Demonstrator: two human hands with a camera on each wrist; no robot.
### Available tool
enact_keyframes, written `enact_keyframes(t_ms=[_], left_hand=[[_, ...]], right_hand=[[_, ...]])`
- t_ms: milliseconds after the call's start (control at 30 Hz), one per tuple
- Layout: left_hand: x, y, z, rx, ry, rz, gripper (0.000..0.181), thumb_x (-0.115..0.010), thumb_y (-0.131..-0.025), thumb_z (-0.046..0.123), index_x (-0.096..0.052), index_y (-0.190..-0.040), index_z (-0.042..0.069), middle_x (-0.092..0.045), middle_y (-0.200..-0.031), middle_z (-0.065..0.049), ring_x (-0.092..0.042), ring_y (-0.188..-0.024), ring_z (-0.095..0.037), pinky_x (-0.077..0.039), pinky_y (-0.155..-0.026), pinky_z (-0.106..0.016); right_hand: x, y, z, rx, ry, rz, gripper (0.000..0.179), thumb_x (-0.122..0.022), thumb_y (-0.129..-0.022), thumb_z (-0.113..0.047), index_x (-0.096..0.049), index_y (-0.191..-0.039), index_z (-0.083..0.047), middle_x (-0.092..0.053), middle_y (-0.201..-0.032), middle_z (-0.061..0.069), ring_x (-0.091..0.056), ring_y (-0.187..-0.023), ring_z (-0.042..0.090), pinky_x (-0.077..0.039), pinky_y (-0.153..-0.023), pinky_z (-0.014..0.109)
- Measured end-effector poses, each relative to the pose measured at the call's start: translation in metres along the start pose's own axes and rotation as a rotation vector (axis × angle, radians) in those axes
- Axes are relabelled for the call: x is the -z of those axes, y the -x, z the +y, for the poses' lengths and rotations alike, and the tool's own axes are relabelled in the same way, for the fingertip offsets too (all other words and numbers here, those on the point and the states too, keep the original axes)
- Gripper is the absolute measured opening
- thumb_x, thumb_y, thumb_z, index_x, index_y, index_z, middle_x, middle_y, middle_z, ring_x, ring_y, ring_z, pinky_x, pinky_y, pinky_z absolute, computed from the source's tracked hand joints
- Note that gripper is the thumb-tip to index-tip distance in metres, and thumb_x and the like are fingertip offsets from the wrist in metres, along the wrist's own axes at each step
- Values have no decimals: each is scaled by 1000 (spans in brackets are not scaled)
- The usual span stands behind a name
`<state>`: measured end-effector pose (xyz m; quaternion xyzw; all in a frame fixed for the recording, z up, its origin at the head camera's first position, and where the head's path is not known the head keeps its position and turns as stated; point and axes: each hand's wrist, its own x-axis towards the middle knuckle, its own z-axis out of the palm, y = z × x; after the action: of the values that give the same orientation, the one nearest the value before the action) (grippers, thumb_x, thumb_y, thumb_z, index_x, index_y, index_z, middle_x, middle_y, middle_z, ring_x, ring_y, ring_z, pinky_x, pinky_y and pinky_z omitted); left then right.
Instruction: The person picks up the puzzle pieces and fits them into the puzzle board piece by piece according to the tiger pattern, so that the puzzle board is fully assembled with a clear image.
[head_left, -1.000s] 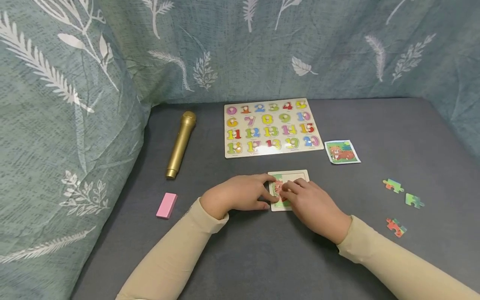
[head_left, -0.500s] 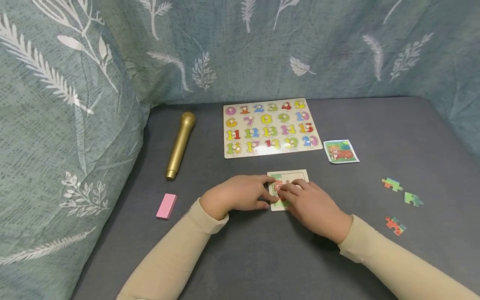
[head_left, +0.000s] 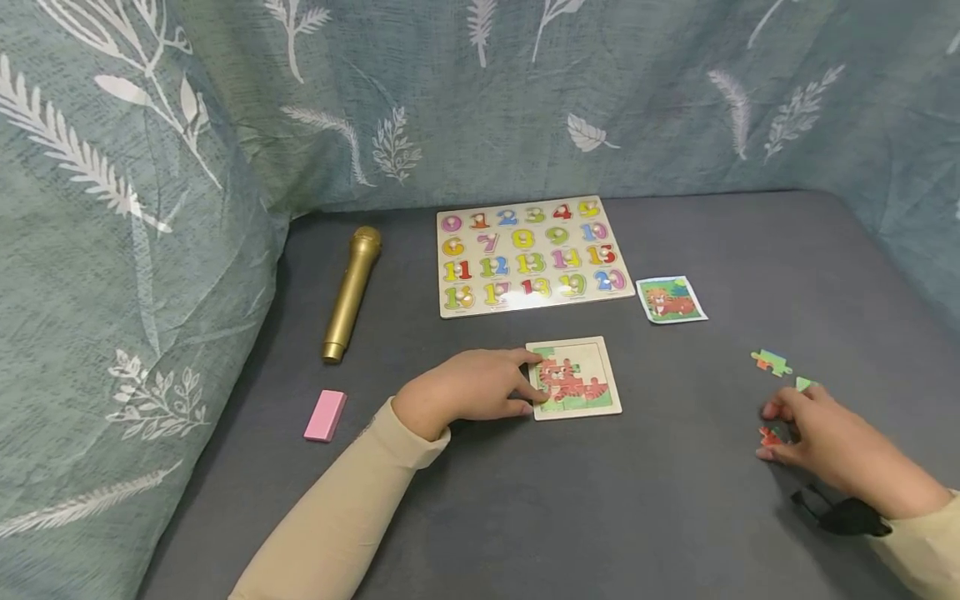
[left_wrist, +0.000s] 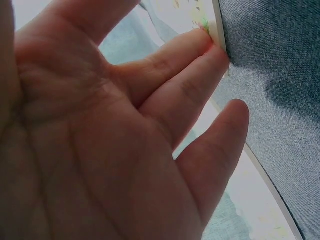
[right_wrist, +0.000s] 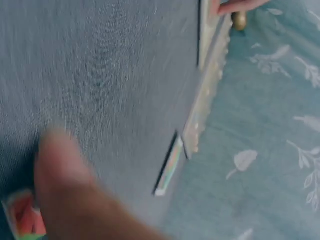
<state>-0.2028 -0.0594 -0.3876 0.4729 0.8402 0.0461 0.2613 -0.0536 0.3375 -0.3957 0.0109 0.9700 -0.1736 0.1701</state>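
My left hand (head_left: 468, 385) rests its fingertips on the left edge of a small wooden jigsaw board (head_left: 613, 392). The board holds a partly filled picture of an orange striped animal; its upper right is bare wood. In the left wrist view, straight fingers (left_wrist: 185, 87) touch the board's rim. At the right, my right hand (head_left: 840, 442) hovers with thumb and fingers apart around a red puzzle piece (head_left: 768, 437), partly hidden by the hand. The right wrist view has a blurred thumb (right_wrist: 65, 165) beside the red piece (right_wrist: 25, 217). A green piece (head_left: 804, 383) peeks out behind the fingers.
Another green-and-orange puzzle piece (head_left: 771, 362) lies just beyond the right hand. A picture card (head_left: 671, 300) and a wooden number board (head_left: 536, 257) lie farther back. On the left are a gold microphone (head_left: 351, 296) and a pink block (head_left: 326, 416). A patterned cloth (head_left: 480, 125) hangs behind.
My right hand has left the jigsaw board and moved right to the loose puzzle pieces, uncovering the board's right side. The left hand stays on the board. The head view has shifted slightly.
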Motion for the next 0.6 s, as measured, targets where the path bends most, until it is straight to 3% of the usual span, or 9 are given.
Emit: enact_keyframes(t_ms=[167,233,300,467,600], left_hand=[[1,2,-1,-13,12,9,35,-69,-104,31,-71,-139,28,-39,-165,-9,-40,-150,-24,-43,-113,-41],[1,3,-1,-15,15,5,36,-69,-104,31,-70,-139,28,-39,-165,-9,-40,-151,-24,-42,-114,-42],[1,4,-1,-12,18,0,36,-69,-104,31,-70,-139,28,-39,-165,-9,-40,-151,-25,-42,-114,-42],[3,6,-1,-8,16,8,35,-70,-103,31,-71,-139,27,-40,-165,-9,-42,-149,-25,-43,-113,-42],[3,5,1,-26,16,21,35,-70,-103,31,-71,-138,27,-41,-164,-10,-43,-148,-25,-44,-112,-41]], right_hand=[[-11,6,1,75,-205,-24,20,-78,-92,1,-63,-105,1,-58,-83,1,-66,-70,6,-54,-64,27],[-12,4,-5,97,-231,-35,15,-75,-95,-1,-67,-108,2,-56,-80,-1,-66,-69,3,-55,-64,26],[-11,-1,-17,145,-292,7,12,-73,-97,0,-69,-108,1,-57,-79,-2,-66,-69,3,-55,-63,26],[-9,-29,-67,290,-534,198,17,-72,-96,6,-67,-112,3,-68,-97,11,-71,-81,9,-57,-67,26],[-8,-52,-97,272,-699,157,29,-69,-98,6,-63,-127,6,-70,-118,22,-75,-96,16,-59,-80,26]])
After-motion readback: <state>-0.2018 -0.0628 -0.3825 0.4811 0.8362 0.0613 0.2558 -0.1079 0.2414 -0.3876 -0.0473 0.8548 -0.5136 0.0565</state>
